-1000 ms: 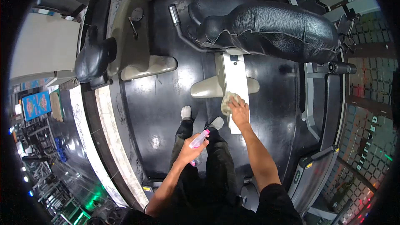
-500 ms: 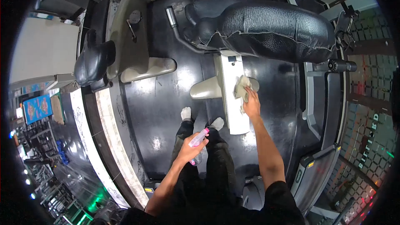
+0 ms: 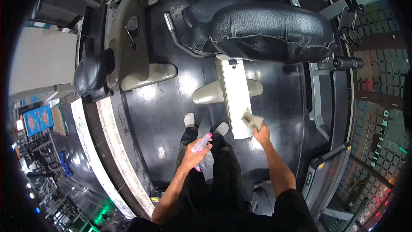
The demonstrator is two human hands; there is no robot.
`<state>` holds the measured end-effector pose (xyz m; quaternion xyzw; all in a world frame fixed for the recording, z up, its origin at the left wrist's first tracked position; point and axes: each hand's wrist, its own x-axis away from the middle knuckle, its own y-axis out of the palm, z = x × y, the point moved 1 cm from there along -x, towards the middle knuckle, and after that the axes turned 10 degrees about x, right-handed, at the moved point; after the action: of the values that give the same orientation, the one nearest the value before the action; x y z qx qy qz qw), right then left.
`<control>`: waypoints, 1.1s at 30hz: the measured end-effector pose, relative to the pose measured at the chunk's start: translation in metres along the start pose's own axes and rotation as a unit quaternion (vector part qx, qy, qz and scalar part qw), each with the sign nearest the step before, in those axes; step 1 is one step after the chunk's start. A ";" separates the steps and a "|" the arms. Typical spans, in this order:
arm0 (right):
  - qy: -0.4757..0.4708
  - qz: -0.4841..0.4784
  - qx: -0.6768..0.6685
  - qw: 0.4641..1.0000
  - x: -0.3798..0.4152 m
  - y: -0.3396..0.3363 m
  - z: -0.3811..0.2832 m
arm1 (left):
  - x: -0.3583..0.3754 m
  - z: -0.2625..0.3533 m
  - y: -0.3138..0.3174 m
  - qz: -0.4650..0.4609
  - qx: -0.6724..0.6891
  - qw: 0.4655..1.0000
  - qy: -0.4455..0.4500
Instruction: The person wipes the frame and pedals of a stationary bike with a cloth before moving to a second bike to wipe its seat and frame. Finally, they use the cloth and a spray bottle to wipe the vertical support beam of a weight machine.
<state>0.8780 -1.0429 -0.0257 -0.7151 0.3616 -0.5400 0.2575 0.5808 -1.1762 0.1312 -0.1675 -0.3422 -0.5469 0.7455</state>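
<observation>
My right hand (image 3: 262, 135) grips a beige cloth (image 3: 255, 121), which rests against the right edge of a white machine beam (image 3: 237, 99) near its front end. Below my chest, my left hand (image 3: 194, 156) is wrapped round a clear spray bottle with a pink nozzle (image 3: 201, 142); the fingers hide part of the bottle. The beam runs forward under a large black padded seat (image 3: 274, 30) with creased upholstery. A cream foot bar (image 3: 209, 93) crosses beneath the beam.
A curved handle with a silver grip (image 3: 169, 22) rises left of the seat. Another machine with a black saddle (image 3: 92, 71) stands at the left. A treadmill (image 3: 322, 174) is at the lower right. My feet (image 3: 221, 129) are on the black floor, left of the beam.
My right hand has drawn the cloth back along the beam toward me, from beside the foot bar to near the front end. My left hand still holds the spray bottle.
</observation>
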 end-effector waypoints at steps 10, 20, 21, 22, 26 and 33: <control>-0.101 0.098 0.046 0.989 -0.095 -0.009 -0.091 | 0.002 -0.008 0.010 -0.006 -0.018 1.000 0.020; -0.233 0.025 0.105 0.966 0.008 -0.014 -0.030 | 0.001 0.000 0.006 -0.002 0.023 1.000 0.017; -0.240 0.019 0.092 0.966 0.008 -0.015 -0.022 | 0.001 0.001 0.005 -0.005 0.028 0.999 0.015; -0.149 -0.001 0.068 0.987 0.000 -0.015 -0.016 | 0.001 0.000 0.005 -0.008 0.032 0.999 0.018; -0.001 0.085 0.005 0.996 -0.052 -0.046 -0.044 | 0.002 0.000 -0.001 0.000 0.034 0.999 0.024; 0.011 0.087 0.019 0.996 -0.130 0.018 -0.103 | 0.013 -0.012 -0.032 0.005 0.030 1.000 0.007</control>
<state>0.7545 -0.9479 -0.0862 -0.6701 0.4152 -0.5299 0.3128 0.5571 -1.2040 0.1275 -0.1430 -0.3520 -0.5343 0.7551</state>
